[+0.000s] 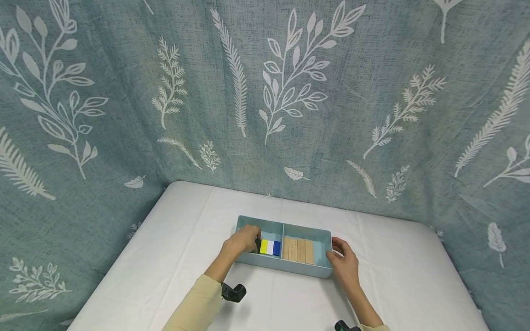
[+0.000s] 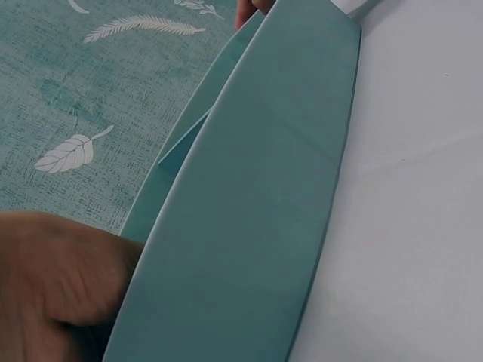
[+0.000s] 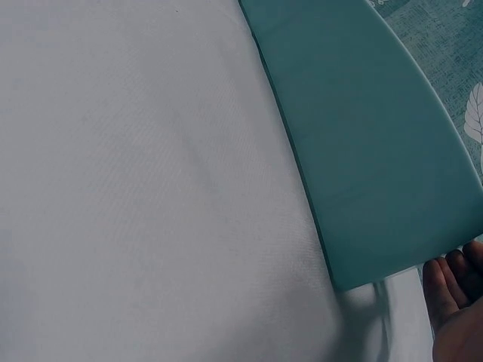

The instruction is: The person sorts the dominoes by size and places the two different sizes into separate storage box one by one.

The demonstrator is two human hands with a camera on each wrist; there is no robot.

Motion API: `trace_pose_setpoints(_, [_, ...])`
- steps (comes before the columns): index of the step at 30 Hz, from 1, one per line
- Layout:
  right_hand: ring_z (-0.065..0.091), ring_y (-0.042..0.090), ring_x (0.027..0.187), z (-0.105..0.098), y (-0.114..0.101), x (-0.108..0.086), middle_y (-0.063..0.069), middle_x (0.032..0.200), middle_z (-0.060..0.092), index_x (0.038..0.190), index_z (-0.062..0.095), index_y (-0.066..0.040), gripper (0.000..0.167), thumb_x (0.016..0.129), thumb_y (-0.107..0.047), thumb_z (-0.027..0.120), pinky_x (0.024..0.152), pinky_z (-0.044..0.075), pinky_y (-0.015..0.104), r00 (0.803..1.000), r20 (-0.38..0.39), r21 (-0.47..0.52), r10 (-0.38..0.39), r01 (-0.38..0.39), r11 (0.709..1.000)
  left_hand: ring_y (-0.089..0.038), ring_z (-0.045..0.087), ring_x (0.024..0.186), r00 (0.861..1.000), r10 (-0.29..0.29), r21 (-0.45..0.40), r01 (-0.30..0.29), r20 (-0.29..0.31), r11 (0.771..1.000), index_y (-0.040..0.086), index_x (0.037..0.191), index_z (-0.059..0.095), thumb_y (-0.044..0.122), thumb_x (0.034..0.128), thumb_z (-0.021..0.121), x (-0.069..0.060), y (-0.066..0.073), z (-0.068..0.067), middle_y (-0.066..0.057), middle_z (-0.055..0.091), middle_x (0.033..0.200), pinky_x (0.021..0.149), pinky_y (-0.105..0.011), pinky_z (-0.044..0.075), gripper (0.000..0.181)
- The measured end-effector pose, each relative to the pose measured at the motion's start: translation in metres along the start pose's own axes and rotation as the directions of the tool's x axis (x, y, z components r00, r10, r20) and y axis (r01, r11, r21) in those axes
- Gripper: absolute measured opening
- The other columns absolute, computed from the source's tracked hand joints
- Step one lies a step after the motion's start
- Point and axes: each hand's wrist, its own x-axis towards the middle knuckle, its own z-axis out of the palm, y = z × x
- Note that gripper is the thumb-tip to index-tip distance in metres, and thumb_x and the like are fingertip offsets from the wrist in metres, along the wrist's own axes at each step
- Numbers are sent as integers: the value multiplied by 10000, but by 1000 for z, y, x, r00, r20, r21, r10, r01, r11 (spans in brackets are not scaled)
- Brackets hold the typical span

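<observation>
A light blue two-part box (image 1: 285,265) lies on the white table. In its left compartment stands a row of coloured blocks (image 1: 270,247): yellow, white and blue, with a black block (image 1: 258,245) at the left end. My left hand (image 1: 244,239) reaches down into that compartment, its bent fingers at the black block; the fingertips are mostly hidden. In the left wrist view the box's front wall (image 2: 249,181) covers them. My right hand (image 1: 345,262) holds the box's right end, thumb at the rim and fingers outside; the right wrist view shows the fingers (image 3: 441,286) against the end wall.
Several plain wooden blocks (image 1: 298,250) stand side by side in the right compartment, beside the divider (image 1: 283,241). White cloth covers the table (image 1: 393,257). A green leaf-patterned curtain (image 1: 248,92) hangs behind and at both sides.
</observation>
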Motion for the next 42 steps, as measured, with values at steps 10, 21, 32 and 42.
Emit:
trace_pose_setpoints(10, [544,371,1219,0,-1,0,250,1321,547,1356,494,66,473,892,22,578,1018,493,410,1000,-4,-8,3,-3,1000,-299,648,961,1000,10,-29,-10,-13,1000,-8,1067,683,-7,754,803,2,-4,3,-155,684,1031,824,-430,583,335])
trace_pose_setpoints(21, [542,360,1221,-1,-1,0,247,1327,543,1358,491,63,473,896,24,582,1019,490,413,1000,4,-8,17,-17,1000,-294,655,937,1000,6,-66,-7,-10,998,-9,1144,671,60,732,853,-9,2,-7,-174,680,1105,772,-419,595,456])
trace_pose_setpoints(32, [540,357,1219,-2,-1,-1,238,1328,542,1365,488,55,478,898,4,579,1017,494,391,1000,8,-22,14,-13,1000,-176,600,645,993,61,-169,-77,-99,983,-46,1164,646,27,763,822,-25,1,-23,-64,635,790,553,-308,544,444])
trace_pose_setpoints(42, [548,344,1209,-1,-1,0,230,1324,549,1361,497,47,474,901,-3,596,987,508,305,1000,3,-11,10,-9,1000,-168,572,711,969,129,-130,-159,-212,979,-24,1172,655,71,817,797,-39,2,-38,-78,636,853,589,-288,511,395])
